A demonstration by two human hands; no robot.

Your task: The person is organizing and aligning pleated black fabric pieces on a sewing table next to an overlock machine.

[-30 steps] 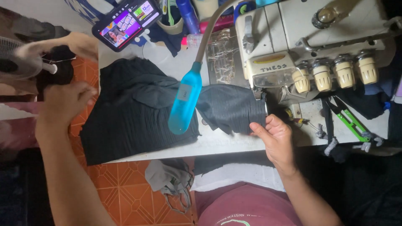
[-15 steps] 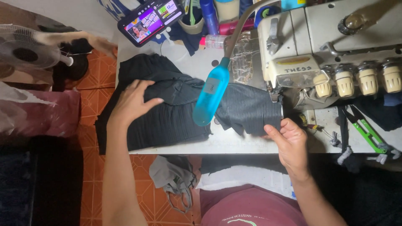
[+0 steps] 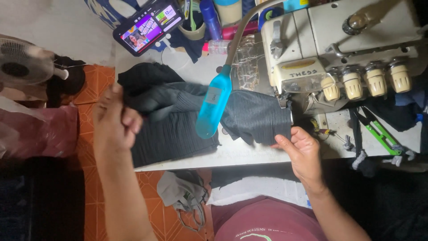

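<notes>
Just one head cam, looking straight down from close up. It covers the white sewing table (image 3: 249, 154) and cream metal sewing machine (image 3: 339, 40).

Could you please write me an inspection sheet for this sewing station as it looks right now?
Surface: white table, mostly covered by cloth and the machine.
Job's things: dark ribbed fabric spread across the table, one end by the cream sewing machine.
Clutter: phone with lit screen, bottles and a cup at the far edge, green scissors beside the machine, blue lamp head over the cloth.
Grippers: left hand grips the fabric's left end; right hand has its fingers on the cloth beside the machine.
Cables: grey lamp neck only.
Surroundings: orange tiled floor, fan, grey cloth on the floor.
</notes>
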